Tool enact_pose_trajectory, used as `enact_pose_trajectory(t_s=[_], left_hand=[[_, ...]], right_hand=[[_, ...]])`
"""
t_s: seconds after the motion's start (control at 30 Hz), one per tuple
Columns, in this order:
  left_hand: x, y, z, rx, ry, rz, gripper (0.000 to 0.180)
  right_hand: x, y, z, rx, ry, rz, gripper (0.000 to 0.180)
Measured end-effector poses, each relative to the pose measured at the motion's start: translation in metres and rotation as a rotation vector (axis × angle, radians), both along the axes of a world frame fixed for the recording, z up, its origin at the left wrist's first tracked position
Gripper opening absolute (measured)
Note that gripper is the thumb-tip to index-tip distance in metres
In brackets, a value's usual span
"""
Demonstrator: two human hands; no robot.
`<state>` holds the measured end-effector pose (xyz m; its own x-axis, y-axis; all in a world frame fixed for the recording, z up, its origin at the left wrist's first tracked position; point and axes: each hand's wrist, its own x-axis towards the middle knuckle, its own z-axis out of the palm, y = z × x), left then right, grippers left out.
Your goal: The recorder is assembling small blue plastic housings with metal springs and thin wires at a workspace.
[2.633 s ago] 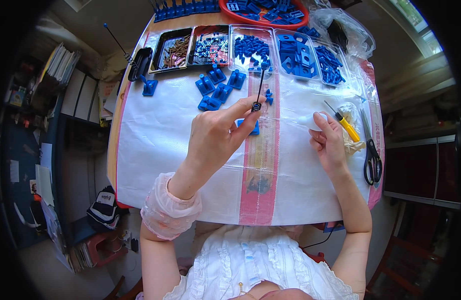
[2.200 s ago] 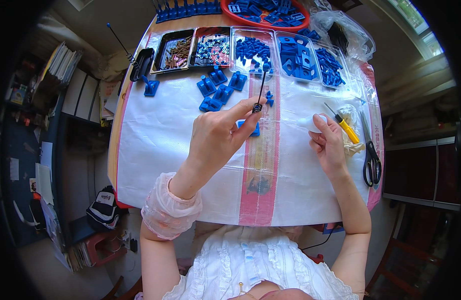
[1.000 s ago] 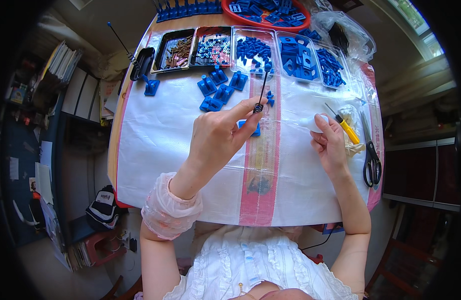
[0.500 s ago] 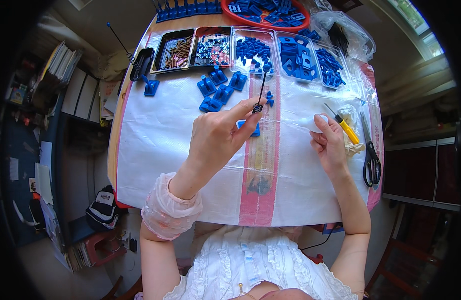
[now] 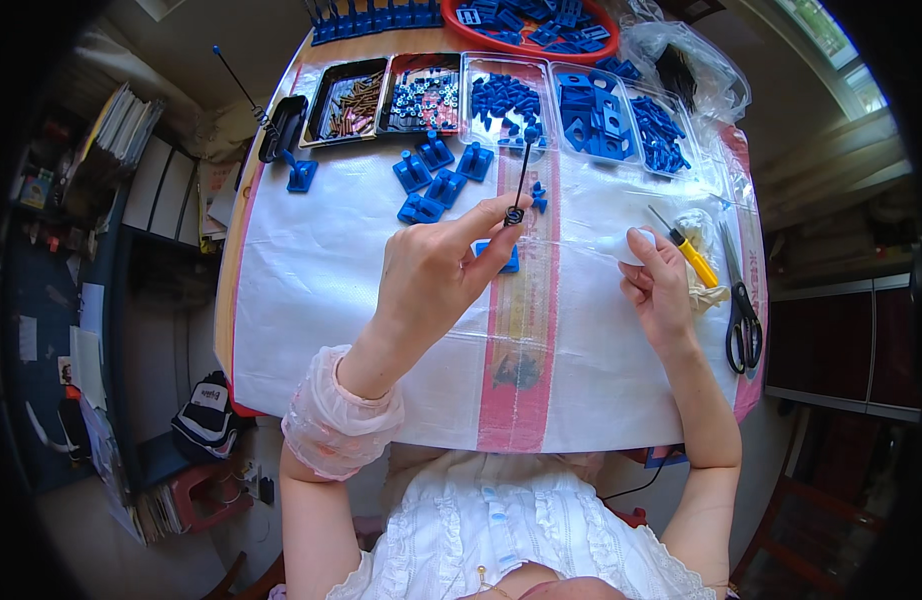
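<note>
My left hand [image 5: 431, 255] is closed, pinching a black coil spring with a thin stem [image 5: 522, 185] between thumb and fingertips. The stem points up and away from me, with a small blue knob at its far end. Under those fingers lies a blue plastic base [image 5: 511, 262], partly covered by the hand. My right hand [image 5: 661, 285] is over the right side of the table, closed on a smooth white rounded piece [image 5: 623, 246] whose full shape is hidden by the fingers. Small blue pieces [image 5: 539, 197] lie just beyond the spring.
Trays of brass-coloured pins [image 5: 359, 103], nuts [image 5: 421, 98] and blue parts [image 5: 593, 118] line the far side. Several assembled blue bases [image 5: 446, 188] sit before them. A yellow-handled screwdriver [image 5: 697, 262] and scissors [image 5: 744, 325] lie right; a red basin [image 5: 531, 40] stands behind.
The stem's blue tip has shifted very slightly to the left. Both hands otherwise keep their places and their grips.
</note>
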<state>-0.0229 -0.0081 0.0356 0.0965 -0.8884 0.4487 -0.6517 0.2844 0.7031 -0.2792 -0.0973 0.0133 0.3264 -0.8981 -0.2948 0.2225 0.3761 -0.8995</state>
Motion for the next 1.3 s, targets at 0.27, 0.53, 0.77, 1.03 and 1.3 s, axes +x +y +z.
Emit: enact_pose_trajectory(t_s=[0.27, 0.53, 0.77, 1.03, 1.3], left_hand=[[0.0002, -0.0009, -0.0023, -0.018, 0.01, 0.007, 0.025], [-0.0003, -0.0009, -0.0003, -0.004, 0.015, 0.007, 0.025], [-0.0003, -0.0012, -0.001, -0.003, 0.012, 0.008, 0.025], [0.0005, -0.0011, -0.0014, 0.013, 0.008, 0.016, 0.025], [0.0009, -0.0015, 0.002, 0.029, 0.014, -0.013, 0.025]], right_hand=[[-0.0016, 0.0, -0.0008, -0.007, -0.025, 0.023, 0.013], [0.0031, 0.0016, 0.0046, -0.004, 0.042, -0.003, 0.015], [-0.0007, -0.0001, -0.0006, -0.002, -0.009, 0.012, 0.015], [0.0013, 0.0006, 0.0018, 0.001, 0.005, 0.003, 0.014], [0.0001, -0.0001, 0.0006, -0.005, 0.03, -0.001, 0.013]])
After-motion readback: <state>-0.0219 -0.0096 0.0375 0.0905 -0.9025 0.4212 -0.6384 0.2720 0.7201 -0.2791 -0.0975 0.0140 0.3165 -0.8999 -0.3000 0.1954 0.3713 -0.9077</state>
